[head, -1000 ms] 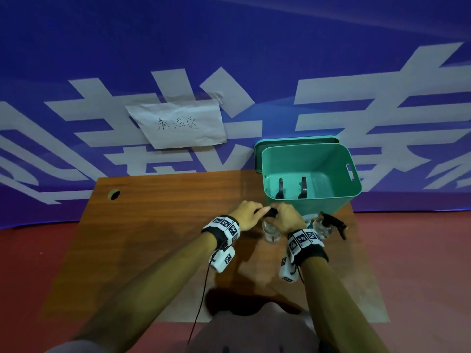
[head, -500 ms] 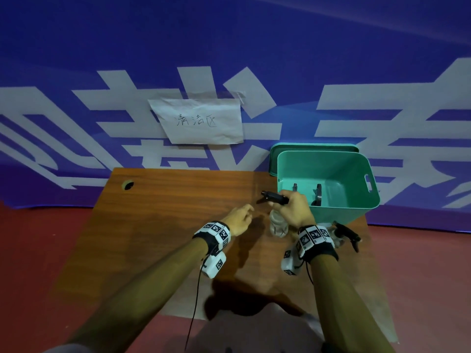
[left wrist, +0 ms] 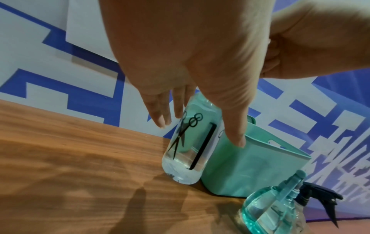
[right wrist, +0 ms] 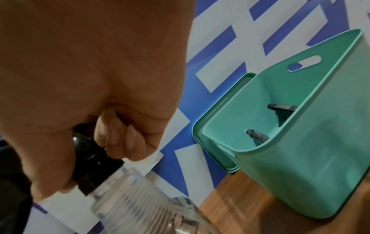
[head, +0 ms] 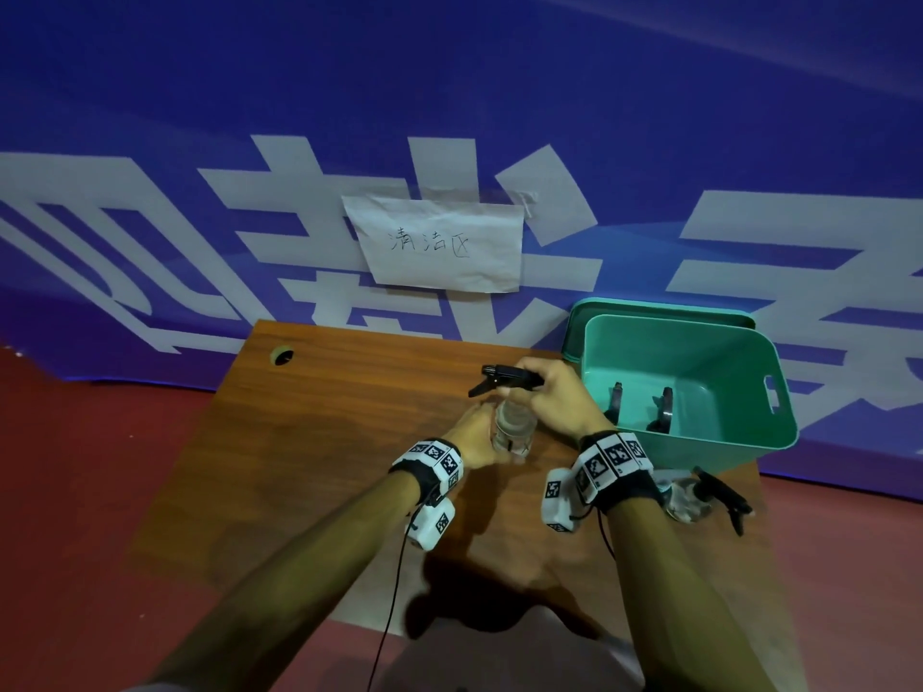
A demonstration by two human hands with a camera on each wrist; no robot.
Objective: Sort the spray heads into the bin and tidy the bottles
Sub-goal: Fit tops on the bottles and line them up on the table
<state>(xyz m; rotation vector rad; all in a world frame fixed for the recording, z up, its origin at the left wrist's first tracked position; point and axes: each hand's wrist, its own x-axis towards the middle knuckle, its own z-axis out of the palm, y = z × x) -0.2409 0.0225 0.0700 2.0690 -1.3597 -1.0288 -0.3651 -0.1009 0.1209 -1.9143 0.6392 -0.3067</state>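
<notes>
A clear bottle (head: 514, 432) stands upright on the wooden table (head: 324, 442), just left of the teal bin (head: 699, 447). My right hand (head: 529, 387) grips the black spray head (head: 504, 378) at the bottle's neck; the right wrist view shows curled fingers (right wrist: 120, 136) on the black collar (right wrist: 90, 161). My left hand (head: 479, 432) holds the bottle body, with the thumb and fingers (left wrist: 160, 114) on either side of the bottle (left wrist: 186, 158). Two black spray heads (head: 617, 402) (head: 664, 407) lie in the bin.
A second bottle (head: 694, 496) with its black spray head on stands at the table's right front, in front of the bin. A teal lid (head: 649, 307) leans behind the bin. A paper sign (head: 439, 242) hangs on the blue wall. A cable hole (head: 282, 356) sits at the table's far left.
My left hand, apart from the bottle half a second ago, has come back and taken hold of its body. The right hand has stayed on the spray head.
</notes>
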